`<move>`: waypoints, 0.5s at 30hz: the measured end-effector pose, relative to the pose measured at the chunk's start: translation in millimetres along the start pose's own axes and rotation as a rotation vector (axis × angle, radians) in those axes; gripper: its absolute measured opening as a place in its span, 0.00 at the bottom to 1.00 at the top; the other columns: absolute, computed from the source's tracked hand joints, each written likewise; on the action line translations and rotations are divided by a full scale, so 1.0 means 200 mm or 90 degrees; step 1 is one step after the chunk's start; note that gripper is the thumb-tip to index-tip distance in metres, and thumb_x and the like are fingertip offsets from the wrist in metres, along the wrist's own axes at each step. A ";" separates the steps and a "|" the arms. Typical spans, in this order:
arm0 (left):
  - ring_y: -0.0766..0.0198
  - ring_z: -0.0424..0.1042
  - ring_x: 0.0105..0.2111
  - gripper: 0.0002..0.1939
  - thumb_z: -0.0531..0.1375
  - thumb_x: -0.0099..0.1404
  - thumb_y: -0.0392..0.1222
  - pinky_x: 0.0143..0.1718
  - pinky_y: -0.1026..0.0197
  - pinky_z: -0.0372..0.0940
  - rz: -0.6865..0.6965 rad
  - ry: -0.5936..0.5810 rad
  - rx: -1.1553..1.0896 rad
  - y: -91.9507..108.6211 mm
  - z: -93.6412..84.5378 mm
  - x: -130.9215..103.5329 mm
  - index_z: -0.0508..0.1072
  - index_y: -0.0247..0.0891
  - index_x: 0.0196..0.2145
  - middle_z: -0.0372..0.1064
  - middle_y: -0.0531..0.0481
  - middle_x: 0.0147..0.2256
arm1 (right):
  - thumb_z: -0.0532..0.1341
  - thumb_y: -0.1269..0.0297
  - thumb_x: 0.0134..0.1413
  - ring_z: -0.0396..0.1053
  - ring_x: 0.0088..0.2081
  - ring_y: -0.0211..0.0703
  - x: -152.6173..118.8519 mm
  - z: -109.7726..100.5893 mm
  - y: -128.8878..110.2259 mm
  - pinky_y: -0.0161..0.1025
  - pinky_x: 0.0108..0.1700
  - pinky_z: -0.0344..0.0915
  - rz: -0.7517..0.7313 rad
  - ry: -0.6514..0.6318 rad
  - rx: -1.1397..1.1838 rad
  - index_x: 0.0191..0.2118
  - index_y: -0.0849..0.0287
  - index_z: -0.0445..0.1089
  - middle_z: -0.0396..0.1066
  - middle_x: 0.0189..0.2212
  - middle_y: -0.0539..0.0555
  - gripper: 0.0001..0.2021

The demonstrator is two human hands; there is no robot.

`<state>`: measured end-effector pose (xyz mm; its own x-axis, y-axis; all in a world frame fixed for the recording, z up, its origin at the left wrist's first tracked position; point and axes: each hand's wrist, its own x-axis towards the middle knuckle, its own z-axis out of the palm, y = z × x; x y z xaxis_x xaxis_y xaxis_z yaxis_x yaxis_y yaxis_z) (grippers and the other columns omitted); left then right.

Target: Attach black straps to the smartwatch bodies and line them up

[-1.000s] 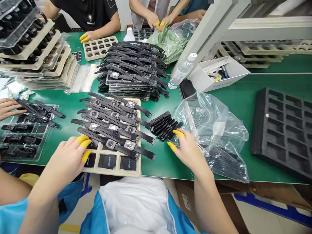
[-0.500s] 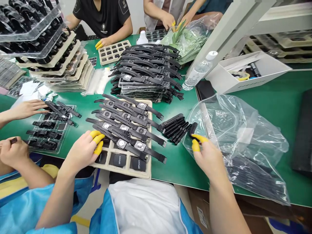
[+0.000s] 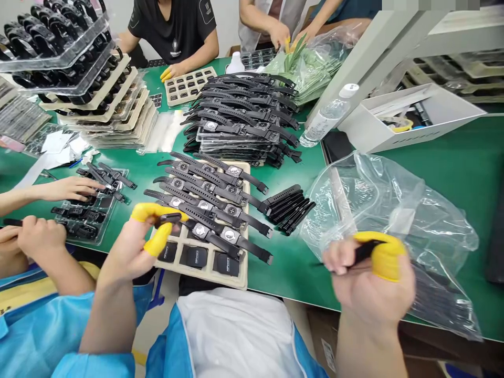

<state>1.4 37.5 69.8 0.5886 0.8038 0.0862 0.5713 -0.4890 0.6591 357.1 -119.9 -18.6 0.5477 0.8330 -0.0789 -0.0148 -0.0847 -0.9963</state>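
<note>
My left hand [image 3: 137,241], with yellow finger covers, pinches a small dark watch case [image 3: 168,218] above the near left of a beige tray [image 3: 243,281]. In that tray, watches with black straps [image 3: 205,206] lie backs up in slanted rows, and several dark square watch cases [image 3: 193,257] sit in the near compartments. My right hand [image 3: 374,278], palm turned up and somewhat blurred, grips a black watch strap [image 3: 364,253] between thumb and fingers. A fanned pile of black straps [image 3: 289,210] lies right of the tray.
A clear plastic bag [image 3: 429,210] with dark straps inside lies at the right. Behind stand stacked trays of watches [image 3: 244,113], a plastic bottle [image 3: 328,118] and a white box [image 3: 417,126]. A co-worker's hands [image 3: 43,239] work over a tray at left.
My left hand has lifted a watch case from the tray. My right hand has come away from the strap pile towards me and to the right, carrying a strap.
</note>
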 end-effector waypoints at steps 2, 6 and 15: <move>0.60 0.78 0.37 0.10 0.49 0.80 0.46 0.41 0.55 0.76 0.026 -0.042 -0.182 0.12 0.13 0.06 0.65 0.42 0.51 0.77 0.43 0.43 | 0.65 0.41 0.59 0.73 0.28 0.49 -0.05 0.11 -0.03 0.45 0.30 0.71 0.035 -0.087 0.058 0.44 0.58 0.73 0.75 0.28 0.56 0.23; 0.56 0.78 0.49 0.14 0.51 0.76 0.39 0.49 0.52 0.76 0.169 -0.135 -0.236 0.26 0.43 0.22 0.61 0.40 0.57 0.75 0.39 0.50 | 0.66 0.42 0.60 0.68 0.24 0.43 -0.14 0.32 -0.07 0.41 0.26 0.67 0.104 -0.247 0.178 0.41 0.57 0.72 0.72 0.24 0.52 0.21; 0.53 0.73 0.52 0.26 0.49 0.72 0.30 0.53 0.50 0.74 0.423 -0.140 -0.092 0.20 0.55 0.27 0.61 0.40 0.65 0.72 0.38 0.53 | 0.67 0.43 0.62 0.56 0.17 0.34 -0.16 0.40 -0.05 0.34 0.21 0.55 0.182 -0.370 0.342 0.37 0.58 0.70 0.68 0.19 0.47 0.20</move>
<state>118.9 23.0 18.1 0.8963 0.2571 0.3614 -0.0210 -0.7893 0.6137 273.6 -102.0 -8.3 -0.0532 0.9806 -0.1885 -0.5646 -0.1852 -0.8043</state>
